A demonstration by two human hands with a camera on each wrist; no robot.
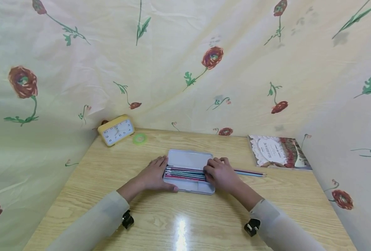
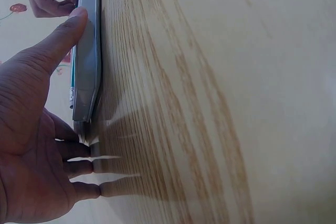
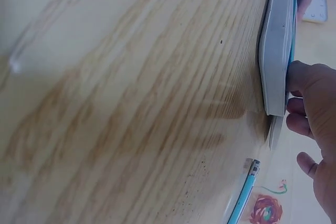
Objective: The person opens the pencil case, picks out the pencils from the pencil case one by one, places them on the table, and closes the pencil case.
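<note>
Pencil case (image 1: pixel 190 159) against left hand (image 1: pixel 155 176)

Between the pencil tin (image 1: pixel 190 158) and the near edge of the tabletop (image 1: pixel 155 223) we could pass; alarm clock (image 1: pixel 116 130) and booklet (image 1: pixel 278 152) block the far corners.
</note>
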